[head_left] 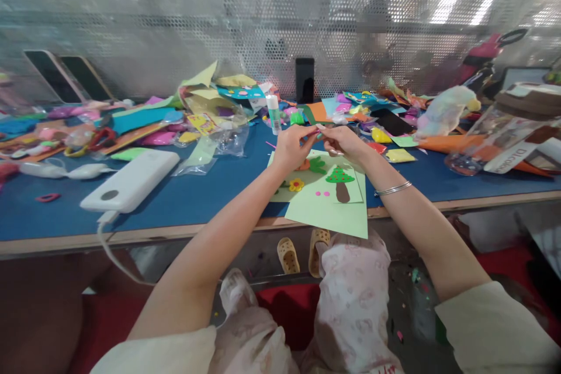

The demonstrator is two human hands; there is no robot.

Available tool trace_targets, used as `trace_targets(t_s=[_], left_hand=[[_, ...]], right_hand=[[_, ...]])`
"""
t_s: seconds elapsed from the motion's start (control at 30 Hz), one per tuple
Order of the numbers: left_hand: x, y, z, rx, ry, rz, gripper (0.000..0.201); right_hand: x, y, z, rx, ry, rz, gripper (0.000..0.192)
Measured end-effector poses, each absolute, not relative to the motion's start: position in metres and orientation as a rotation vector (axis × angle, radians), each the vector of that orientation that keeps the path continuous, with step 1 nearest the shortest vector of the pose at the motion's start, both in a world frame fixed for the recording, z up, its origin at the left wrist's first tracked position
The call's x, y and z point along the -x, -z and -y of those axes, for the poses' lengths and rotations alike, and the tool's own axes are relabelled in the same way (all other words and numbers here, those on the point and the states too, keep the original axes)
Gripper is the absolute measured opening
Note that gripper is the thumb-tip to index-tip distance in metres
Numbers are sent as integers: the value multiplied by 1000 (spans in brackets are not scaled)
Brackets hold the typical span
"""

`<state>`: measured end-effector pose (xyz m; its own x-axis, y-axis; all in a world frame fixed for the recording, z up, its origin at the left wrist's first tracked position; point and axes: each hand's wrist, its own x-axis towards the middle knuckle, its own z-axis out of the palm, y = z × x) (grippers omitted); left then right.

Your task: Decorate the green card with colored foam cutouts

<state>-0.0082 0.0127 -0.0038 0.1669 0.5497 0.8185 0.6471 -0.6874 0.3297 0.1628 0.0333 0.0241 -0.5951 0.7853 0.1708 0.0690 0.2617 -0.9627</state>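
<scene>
Above the pale green paper sheet (333,223), my left hand (294,146) and my right hand (344,143) meet at the fingertips. Both hands are pinched together on something small that I cannot make out. On the sheet below them are a green tree with red dots and a brown trunk (342,191), a yellow flower (297,185), a green leafy shape (316,165) and two pink dots (322,193). The sheet's near edge hangs over the table edge. My hands hide its upper part.
A white power bank (131,180) with a cable lies left on the blue table (228,198). A glue stick (273,114) and a phone (305,80) stand behind my hands. Craft scraps spread along the back. A clear bottle (491,134) and plush toy (447,111) are at right.
</scene>
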Motion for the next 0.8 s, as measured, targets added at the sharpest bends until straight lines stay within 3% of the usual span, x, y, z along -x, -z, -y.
trace_targets(t_s=[0.23, 0.43, 0.6, 0.8], left_hand=[[6, 7, -14, 2423, 1502, 1152, 40], [6, 5, -12, 2491, 1675, 1214, 38], [9, 3, -12, 2422, 1707, 1317, 28], [9, 3, -11, 2307, 1628, 1230, 25]], right_hand=[[-164, -25, -35, 735, -1243, 1848, 48], [-163, -23, -38, 702, -1347, 1706, 25], [-163, -24, -39, 755, -1348, 1740, 20], [-161, -23, -36, 813, -1250, 1860, 33]])
